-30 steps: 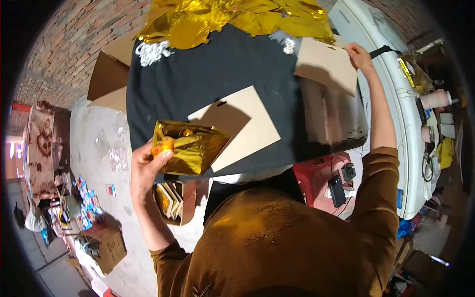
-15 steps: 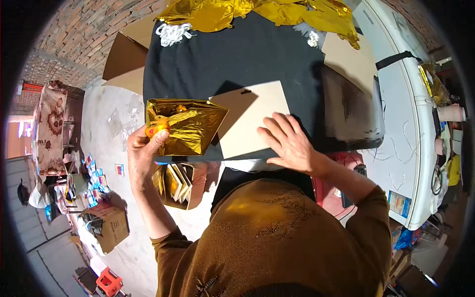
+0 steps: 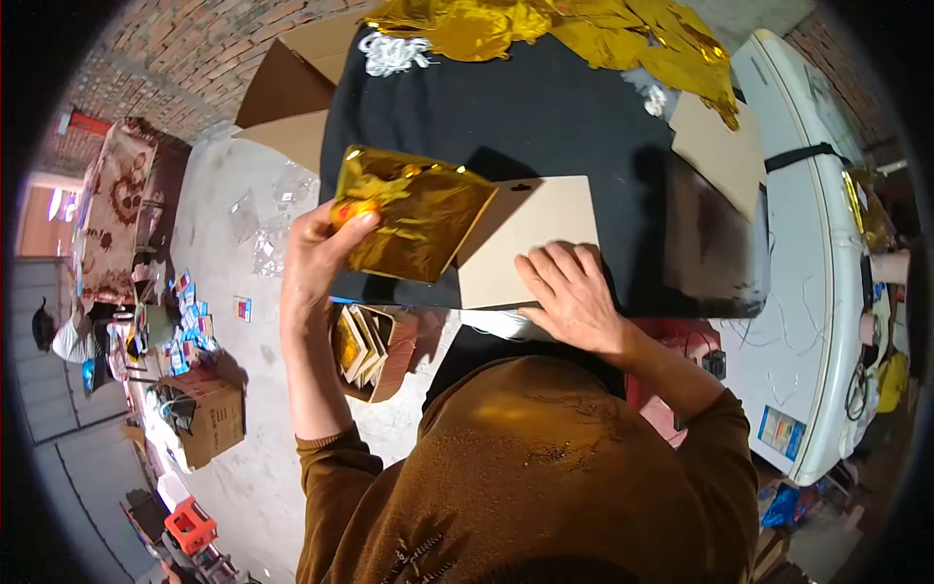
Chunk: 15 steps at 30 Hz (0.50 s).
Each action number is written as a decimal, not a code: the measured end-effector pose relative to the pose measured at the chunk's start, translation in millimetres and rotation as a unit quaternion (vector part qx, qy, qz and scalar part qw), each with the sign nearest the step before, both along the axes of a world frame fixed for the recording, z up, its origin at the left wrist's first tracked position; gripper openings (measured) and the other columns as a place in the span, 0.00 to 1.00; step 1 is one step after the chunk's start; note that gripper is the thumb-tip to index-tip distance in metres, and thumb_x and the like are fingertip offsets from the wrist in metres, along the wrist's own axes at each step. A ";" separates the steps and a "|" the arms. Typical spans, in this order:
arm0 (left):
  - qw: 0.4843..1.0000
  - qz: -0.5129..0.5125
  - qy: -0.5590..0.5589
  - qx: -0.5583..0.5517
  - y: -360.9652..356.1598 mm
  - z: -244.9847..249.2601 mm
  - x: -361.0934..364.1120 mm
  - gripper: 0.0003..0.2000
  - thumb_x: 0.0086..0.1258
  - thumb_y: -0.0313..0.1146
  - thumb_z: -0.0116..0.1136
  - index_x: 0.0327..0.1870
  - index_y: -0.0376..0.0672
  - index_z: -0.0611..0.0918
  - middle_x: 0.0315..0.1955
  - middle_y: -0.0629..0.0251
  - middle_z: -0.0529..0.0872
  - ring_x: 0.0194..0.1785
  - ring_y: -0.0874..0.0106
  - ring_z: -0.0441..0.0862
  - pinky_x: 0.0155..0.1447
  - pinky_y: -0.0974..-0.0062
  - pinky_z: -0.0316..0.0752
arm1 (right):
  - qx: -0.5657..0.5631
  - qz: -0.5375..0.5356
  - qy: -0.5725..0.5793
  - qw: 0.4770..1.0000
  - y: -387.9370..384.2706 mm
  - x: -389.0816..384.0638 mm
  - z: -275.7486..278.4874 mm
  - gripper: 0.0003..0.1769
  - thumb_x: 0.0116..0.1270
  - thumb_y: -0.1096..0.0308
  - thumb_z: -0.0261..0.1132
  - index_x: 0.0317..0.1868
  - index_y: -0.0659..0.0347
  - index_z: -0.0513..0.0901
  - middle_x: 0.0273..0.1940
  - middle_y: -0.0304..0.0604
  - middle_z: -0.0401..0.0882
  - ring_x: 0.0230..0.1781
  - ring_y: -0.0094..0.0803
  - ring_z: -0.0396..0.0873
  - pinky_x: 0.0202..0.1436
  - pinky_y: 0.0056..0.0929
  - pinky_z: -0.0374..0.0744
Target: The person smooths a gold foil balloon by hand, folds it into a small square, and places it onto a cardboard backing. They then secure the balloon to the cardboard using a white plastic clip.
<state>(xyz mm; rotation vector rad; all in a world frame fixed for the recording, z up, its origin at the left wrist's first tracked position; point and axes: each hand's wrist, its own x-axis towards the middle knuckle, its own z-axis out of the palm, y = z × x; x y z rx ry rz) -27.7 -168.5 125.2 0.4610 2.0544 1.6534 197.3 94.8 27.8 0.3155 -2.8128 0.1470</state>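
Observation:
My left hand (image 3: 319, 251) is closed on the left edge of a gold foil packet (image 3: 420, 229), its thumb on top over a small orange-red patch. The packet is flat and squarish, with crinkled foil, and is raised above the table's left front edge. Under its right side lies a beige cardboard sheet (image 3: 550, 216) with a small dark slot near its far edge. My right hand (image 3: 574, 300) rests on the sheet's front right part with fingers stretched out, holding nothing. Both lie over the black-covered table (image 3: 486, 107).
Gold foil sheets (image 3: 584, 39) and white string bundles (image 3: 394, 53) lie along the far edge. Cardboard and a clear plastic-wrapped stack (image 3: 715, 238) are at the right. Below the left edge stands a box of cards (image 3: 394, 355). A white freezer (image 3: 798, 292) flanks the right.
The view has shifted, so the table appears further right. My left hand still holds the foil packet, now turned and tilted a little differently. My right hand stays on the cardboard sheet.

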 end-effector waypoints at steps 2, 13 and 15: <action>1.000 -0.018 -0.004 0.005 6.7 -6.0 -14.7 0.12 0.74 0.33 0.72 0.50 0.35 0.90 0.39 0.70 0.91 0.39 0.82 0.84 0.47 0.81 0.78 | -0.005 0.008 0.012 1.000 -6.8 -5.0 1.5 0.35 0.64 0.45 0.74 0.64 0.60 0.78 0.57 0.46 0.75 0.61 0.42 0.71 0.64 0.49 0.70; 0.992 -0.048 -0.065 0.093 52.6 -23.3 -35.5 0.14 0.75 0.37 0.73 0.53 0.37 0.90 0.42 0.71 0.92 0.43 0.83 0.85 0.48 0.81 0.78 | 0.082 0.095 0.114 0.986 8.0 -30.0 11.4 0.15 0.62 0.67 0.66 0.48 0.63 0.84 0.44 0.41 0.82 0.49 0.35 0.80 0.52 0.36 0.78; 0.995 -0.055 -0.040 0.069 57.1 -18.2 -38.6 0.14 0.75 0.37 0.73 0.53 0.37 0.90 0.42 0.71 0.92 0.43 0.84 0.84 0.46 0.80 0.78 | 0.086 0.092 0.135 0.983 17.9 -42.5 27.5 0.16 0.62 0.68 0.66 0.49 0.65 0.84 0.43 0.43 0.82 0.46 0.35 0.81 0.51 0.36 0.79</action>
